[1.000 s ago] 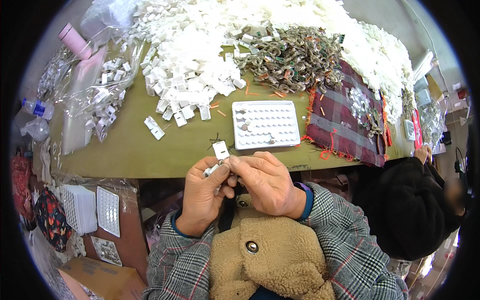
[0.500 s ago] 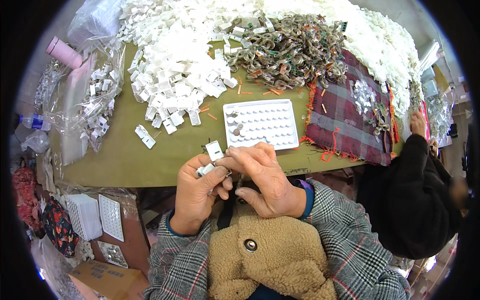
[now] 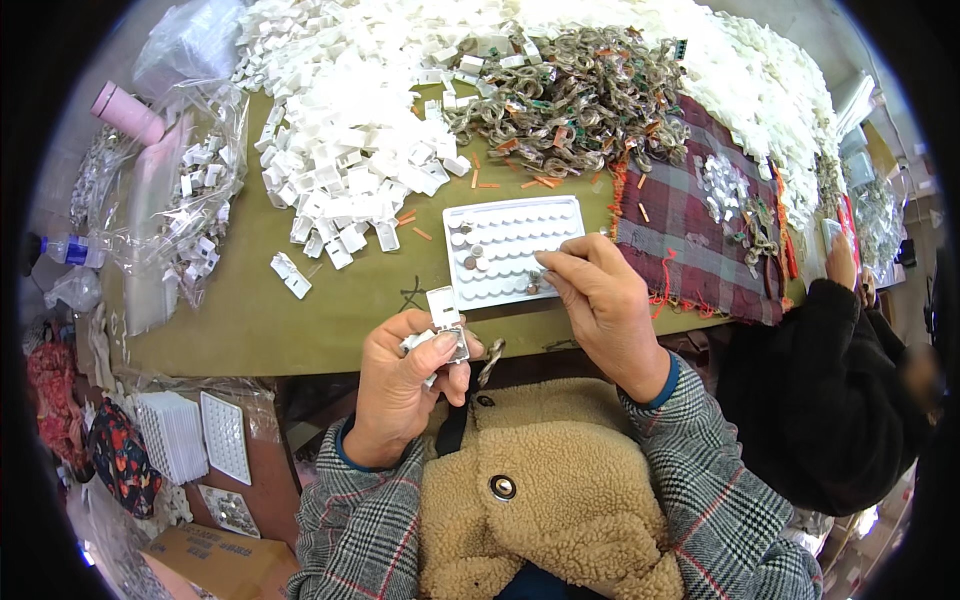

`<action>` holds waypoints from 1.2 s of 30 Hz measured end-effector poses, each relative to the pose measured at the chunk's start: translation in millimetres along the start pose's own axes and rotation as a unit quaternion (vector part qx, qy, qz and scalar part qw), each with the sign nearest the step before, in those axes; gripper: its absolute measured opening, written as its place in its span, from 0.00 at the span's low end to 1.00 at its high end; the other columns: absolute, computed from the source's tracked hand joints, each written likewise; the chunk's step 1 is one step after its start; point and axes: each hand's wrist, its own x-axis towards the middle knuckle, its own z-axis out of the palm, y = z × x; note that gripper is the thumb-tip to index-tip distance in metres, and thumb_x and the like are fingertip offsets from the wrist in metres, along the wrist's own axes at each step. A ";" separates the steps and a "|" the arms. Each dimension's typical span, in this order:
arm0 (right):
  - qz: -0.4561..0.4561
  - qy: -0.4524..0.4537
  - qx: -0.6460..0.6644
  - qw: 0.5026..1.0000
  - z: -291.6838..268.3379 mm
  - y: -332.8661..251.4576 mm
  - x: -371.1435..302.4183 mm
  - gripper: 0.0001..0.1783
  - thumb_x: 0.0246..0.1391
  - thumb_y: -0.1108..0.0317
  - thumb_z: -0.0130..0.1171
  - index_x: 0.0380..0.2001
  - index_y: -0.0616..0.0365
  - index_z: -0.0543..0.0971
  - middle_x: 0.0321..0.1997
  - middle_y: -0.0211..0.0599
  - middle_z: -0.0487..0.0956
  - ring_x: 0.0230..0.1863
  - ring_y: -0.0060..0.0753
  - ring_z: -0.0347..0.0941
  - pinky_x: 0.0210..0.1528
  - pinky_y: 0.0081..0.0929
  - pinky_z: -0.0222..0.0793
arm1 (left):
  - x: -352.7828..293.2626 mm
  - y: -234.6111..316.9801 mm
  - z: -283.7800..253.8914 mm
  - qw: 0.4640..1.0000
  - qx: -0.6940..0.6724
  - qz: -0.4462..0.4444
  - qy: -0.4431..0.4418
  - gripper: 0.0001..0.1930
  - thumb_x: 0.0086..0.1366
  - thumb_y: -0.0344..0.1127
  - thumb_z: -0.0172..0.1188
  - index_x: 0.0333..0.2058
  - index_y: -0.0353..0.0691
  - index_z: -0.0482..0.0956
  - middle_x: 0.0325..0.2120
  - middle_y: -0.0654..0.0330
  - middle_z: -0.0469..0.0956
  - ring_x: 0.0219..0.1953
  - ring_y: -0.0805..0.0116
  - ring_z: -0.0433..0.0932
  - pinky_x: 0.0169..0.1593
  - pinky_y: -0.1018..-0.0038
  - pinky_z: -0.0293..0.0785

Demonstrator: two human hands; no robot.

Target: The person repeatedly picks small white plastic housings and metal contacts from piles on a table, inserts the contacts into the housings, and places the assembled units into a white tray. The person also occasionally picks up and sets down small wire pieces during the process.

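My left hand [image 3: 400, 385] is closed on a small white plastic case [image 3: 444, 312] whose lid stands up. A twisted clear-coated wire [image 3: 491, 362] hangs beside its fingers, and more white plastic shows under the thumb. Over the right side of a white moulded tray [image 3: 512, 212] is my right hand [image 3: 610, 310], its thumb and forefinger drawn together. Whatever may be between those fingertips is too small to make out. Rows of round hollows fill the tray, and a few silvery button cells [image 3: 476, 252] lie at its left side.
White plastic cases [image 3: 350, 160] are heaped at the back left, beside a tangle of wires with small boards [image 3: 590, 100]. A plaid cloth [image 3: 690, 220] bears small clear pieces. At right, another person [image 3: 820, 390] works. Stacked trays [image 3: 168, 435] stand lower left.
My right hand has left the case and moved right and away from me, over the tray. The left hand stays in place, with the case and hanging wire now more exposed.
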 end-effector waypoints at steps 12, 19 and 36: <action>-0.085 -0.064 -0.092 0.990 3.5 11.4 2.6 0.15 0.47 0.81 0.61 0.41 0.64 0.80 0.35 0.42 0.75 0.38 0.45 0.74 0.41 0.35 0.72 | 5.5 -0.9 8.3 0.999 -0.011 0.004 -0.035 0.07 0.68 0.30 0.59 0.38 0.30 0.76 0.34 0.48 0.80 0.23 0.72 0.76 0.26 0.73 0.82; -0.019 -0.035 0.046 0.998 -3.4 -8.6 3.0 0.09 0.51 0.83 0.61 0.37 0.66 0.78 0.34 0.42 0.76 0.35 0.39 0.77 0.38 0.31 0.73 | 4.5 -1.9 10.1 0.998 -0.058 -0.018 -0.002 0.09 0.70 0.33 0.58 0.39 0.32 0.75 0.33 0.49 0.81 0.23 0.73 0.77 0.27 0.74 0.83; 0.101 0.079 0.305 0.944 8.0 0.1 -1.5 0.07 0.62 0.82 0.52 0.43 0.68 0.73 0.39 0.41 0.78 0.28 0.18 0.72 0.27 0.13 0.66 | 34.9 8.4 13.1 0.988 -0.151 -0.025 -0.017 0.08 0.70 0.34 0.55 0.39 0.34 0.76 0.33 0.53 0.81 0.24 0.78 0.76 0.28 0.79 0.82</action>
